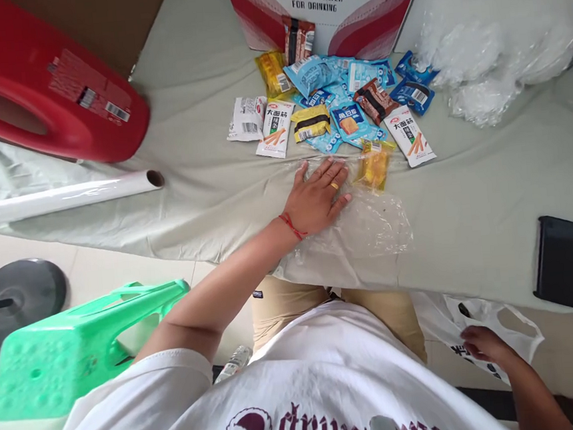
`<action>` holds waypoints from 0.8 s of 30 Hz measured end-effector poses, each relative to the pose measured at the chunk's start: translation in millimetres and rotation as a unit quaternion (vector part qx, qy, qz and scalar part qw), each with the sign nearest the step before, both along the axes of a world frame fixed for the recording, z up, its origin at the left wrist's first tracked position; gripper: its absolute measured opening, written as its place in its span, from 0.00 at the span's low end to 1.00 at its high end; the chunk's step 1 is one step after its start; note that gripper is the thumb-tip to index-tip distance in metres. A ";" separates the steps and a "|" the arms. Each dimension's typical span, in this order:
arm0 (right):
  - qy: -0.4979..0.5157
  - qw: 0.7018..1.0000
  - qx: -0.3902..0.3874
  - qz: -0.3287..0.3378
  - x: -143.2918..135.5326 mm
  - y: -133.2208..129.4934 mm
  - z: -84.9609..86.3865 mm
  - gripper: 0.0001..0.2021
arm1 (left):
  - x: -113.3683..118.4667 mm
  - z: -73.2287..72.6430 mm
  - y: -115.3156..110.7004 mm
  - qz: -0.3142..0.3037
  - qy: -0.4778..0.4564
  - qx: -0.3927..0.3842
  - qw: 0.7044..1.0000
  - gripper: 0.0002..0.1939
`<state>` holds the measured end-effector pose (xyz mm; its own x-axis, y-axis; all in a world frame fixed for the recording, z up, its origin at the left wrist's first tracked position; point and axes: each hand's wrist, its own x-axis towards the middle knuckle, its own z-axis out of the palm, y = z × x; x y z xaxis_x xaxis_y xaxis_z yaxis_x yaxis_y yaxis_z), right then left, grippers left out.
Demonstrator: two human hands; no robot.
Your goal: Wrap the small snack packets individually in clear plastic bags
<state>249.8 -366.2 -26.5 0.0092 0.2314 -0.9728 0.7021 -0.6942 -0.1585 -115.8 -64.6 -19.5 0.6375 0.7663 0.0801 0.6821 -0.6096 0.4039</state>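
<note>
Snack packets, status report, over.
Left hand flat on clear plastic. Right hand by white bag. Snack packets clustered before water carton; yellow one beside left hand.

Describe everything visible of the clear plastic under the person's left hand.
The clear plastic looks thin, transparent and wrinkled, with shiny creases; whether bag or sheet is unclear. It lies spread near the front edge of the cloth-covered table. The left hand rests palm down on it, hiding part. A yellow packet is at its upper right; whether inside or beside it is unclear.
</note>
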 end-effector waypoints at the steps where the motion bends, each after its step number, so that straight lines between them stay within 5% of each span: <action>1: 0.024 1.000 -0.013 -0.007 -7.0 2.8 2.6 0.27 | 1.0 1.7 1.2 -0.009 -0.006 -0.002 1.000 0.31; 5: 0.210 0.977 0.024 0.028 -35.0 32.0 57.1 0.24 | -0.9 13.1 3.4 -0.040 -0.042 -0.006 0.998 0.30; 8: 0.231 0.911 0.334 0.070 -60.1 85.5 96.8 0.16 | -6.6 17.6 0.7 -0.035 -0.057 -0.003 0.998 0.30; 11: 0.043 0.764 0.632 0.120 -93.1 148.2 90.4 0.14 | -13.1 12.9 -6.4 -0.036 -0.046 -0.003 0.998 0.29; 14: -0.007 0.684 0.663 0.303 -122.1 182.6 51.4 0.22 | -20.7 4.3 -13.7 -0.048 -0.037 0.004 0.998 0.28; 16: -0.049 0.675 0.647 0.351 -128.1 179.9 27.5 0.26 | -25.8 0.0 -15.6 -0.043 -0.045 0.012 0.998 0.28; 18: -0.114 0.691 0.636 0.324 -121.1 162.0 15.5 0.29 | -29.6 -2.4 -14.7 -0.025 -0.069 0.015 0.997 0.28; 24: -0.151 0.750 0.613 0.198 -86.3 113.6 41.3 0.25 | -27.4 -0.4 -11.4 -0.036 -0.047 0.010 0.998 0.25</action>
<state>163.5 -252.5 14.8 -0.1194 0.9928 0.0049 0.9470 0.1154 -0.2998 -143.2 -75.9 -19.9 0.6801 0.7162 0.1566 0.5953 -0.6642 0.4522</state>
